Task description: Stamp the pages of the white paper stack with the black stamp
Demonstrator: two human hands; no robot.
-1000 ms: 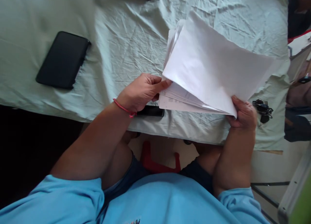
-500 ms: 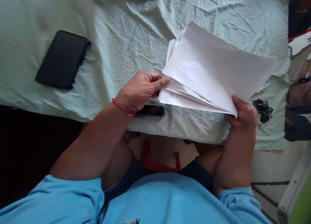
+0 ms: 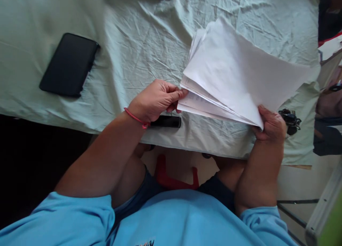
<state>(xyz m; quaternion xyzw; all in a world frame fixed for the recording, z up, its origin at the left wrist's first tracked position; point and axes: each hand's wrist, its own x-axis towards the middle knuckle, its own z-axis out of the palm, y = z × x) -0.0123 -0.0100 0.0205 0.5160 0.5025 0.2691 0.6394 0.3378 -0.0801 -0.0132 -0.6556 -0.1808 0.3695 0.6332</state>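
A stack of white paper sheets is held fanned above the table's near edge. My right hand grips the stack's near right corner. My left hand, with a red cord on the wrist, pinches the left edges of the lower sheets, thumb and forefinger together. A printed sheet shows in the gap between the lifted top pages and the lower ones. A thin black object lies on the table just under my left hand.
A pale green wrinkled cloth covers the table. A black flat case lies at the left. A bunch of dark keys sits by my right hand. Cluttered items stand beyond the table's right edge. A red stool shows under the table.
The top sheets first dropped, then lifted and fanned wider again. My left fingers shifted slightly along the stack's left edge; my right hand moved a little to the right.
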